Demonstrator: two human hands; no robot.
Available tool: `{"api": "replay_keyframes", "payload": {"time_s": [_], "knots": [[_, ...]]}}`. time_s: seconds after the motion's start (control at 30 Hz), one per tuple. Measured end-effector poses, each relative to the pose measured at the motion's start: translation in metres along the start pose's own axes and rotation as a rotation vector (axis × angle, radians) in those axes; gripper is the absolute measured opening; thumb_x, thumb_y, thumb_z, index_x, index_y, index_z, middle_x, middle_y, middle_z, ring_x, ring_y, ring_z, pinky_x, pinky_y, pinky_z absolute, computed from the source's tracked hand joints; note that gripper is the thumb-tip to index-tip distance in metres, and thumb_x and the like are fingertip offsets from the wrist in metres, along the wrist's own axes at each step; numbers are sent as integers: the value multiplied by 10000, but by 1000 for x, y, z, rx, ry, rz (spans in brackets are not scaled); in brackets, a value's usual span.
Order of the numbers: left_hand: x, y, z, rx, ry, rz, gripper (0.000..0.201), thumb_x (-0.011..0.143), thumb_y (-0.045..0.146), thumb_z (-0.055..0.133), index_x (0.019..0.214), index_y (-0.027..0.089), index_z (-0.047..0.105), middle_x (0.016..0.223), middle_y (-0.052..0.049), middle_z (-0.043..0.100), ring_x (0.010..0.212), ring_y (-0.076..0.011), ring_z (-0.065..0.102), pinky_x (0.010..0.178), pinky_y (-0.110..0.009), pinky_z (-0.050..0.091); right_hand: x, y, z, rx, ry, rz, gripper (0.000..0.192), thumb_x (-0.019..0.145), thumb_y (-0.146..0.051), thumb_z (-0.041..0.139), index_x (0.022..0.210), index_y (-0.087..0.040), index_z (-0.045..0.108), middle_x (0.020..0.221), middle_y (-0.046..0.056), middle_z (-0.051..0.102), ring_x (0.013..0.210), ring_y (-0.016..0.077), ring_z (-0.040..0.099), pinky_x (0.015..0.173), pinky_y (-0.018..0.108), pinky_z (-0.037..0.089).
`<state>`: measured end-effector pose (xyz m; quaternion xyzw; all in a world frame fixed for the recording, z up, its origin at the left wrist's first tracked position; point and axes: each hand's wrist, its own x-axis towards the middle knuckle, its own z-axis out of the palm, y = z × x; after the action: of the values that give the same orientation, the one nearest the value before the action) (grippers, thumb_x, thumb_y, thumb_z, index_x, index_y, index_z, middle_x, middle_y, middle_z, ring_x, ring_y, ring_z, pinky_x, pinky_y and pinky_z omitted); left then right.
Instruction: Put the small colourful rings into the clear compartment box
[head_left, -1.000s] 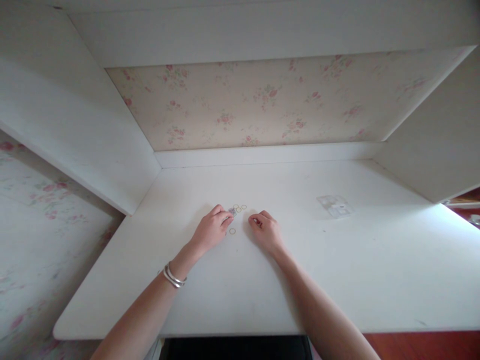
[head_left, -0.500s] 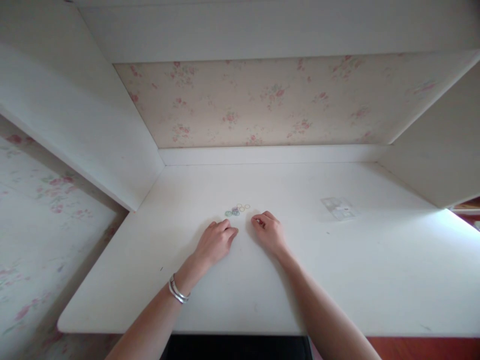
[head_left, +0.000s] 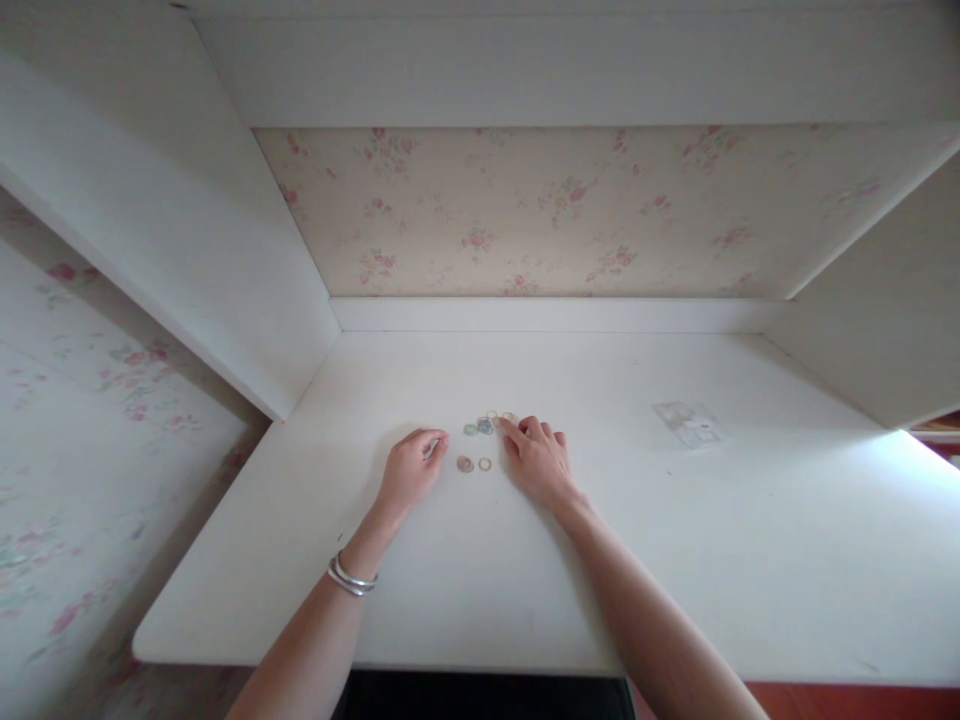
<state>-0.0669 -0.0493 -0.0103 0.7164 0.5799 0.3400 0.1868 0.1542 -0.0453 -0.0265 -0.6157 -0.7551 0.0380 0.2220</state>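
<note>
A loose group of small thin rings lies mid-table: a green ring (head_left: pixel 470 430), a darker purple-blue clump (head_left: pixel 485 427) and pale yellow rings (head_left: pixel 492 414) behind it. Closer to me are a reddish-brown ring bundle (head_left: pixel 465 465) and, beside it, a yellowish ring (head_left: pixel 485 464). My left hand (head_left: pixel 412 465) is left of them, thumb and forefinger pinched together; anything between the tips is too small to make out. With its forefinger stretched out, my right hand (head_left: pixel 538 455) reaches the yellow rings from the right, its other fingers loosely bent and apart.
A clear plastic case (head_left: pixel 688 424) lies farther right on the white table (head_left: pixel 750 560). White panels close in the left and right sides, with a low ledge (head_left: pixel 555 315) at the back. A dark seat edge (head_left: pixel 487 695) shows below the front.
My left hand has drawn back leftward, uncovering the reddish-brown bundle and the yellowish ring in front. My right hand has moved its forefinger out to the yellow rings. The view has shifted slightly.
</note>
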Motion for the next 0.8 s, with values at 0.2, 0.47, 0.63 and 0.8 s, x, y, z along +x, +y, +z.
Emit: {"api": "replay_keyframes", "payload": {"time_s": [0.2, 0.47, 0.63, 0.8], "knots": [[4, -12, 0, -60, -33, -112, 284, 868, 383, 458, 941, 207, 669, 921, -16, 709, 794, -150, 645, 740, -253, 491, -1, 4, 2, 32, 1, -14, 231, 905, -323, 451, 946, -273, 672, 925, 56, 552, 840, 182, 491, 739, 315, 327], [4, -15, 1, -94, -71, -111, 293, 863, 382, 458, 938, 198, 674, 891, -18, 713, 747, -143, 642, 703, -244, 485, -8, 3, 2, 63, 0, -62, 241, 921, -271, 414, 906, -211, 647, 916, 61, 567, 861, 180, 509, 753, 309, 351], [5, -15, 2, -109, -84, -120, 284, 863, 371, 451, 925, 205, 673, 876, -10, 709, 732, -140, 638, 687, -240, 481, -16, -8, 1, 230, 41, -134, 267, 930, -306, 405, 925, -201, 650, 883, 59, 566, 832, 164, 515, 766, 294, 369], [5, -15, 3, -114, -100, -119, 271, 861, 357, 450, 924, 213, 672, 870, -5, 707, 728, -137, 635, 692, -237, 482, -21, -19, 2, 251, -21, -212, 269, 930, -296, 403, 924, -216, 660, 891, 57, 572, 821, 156, 522, 766, 288, 366]]}}
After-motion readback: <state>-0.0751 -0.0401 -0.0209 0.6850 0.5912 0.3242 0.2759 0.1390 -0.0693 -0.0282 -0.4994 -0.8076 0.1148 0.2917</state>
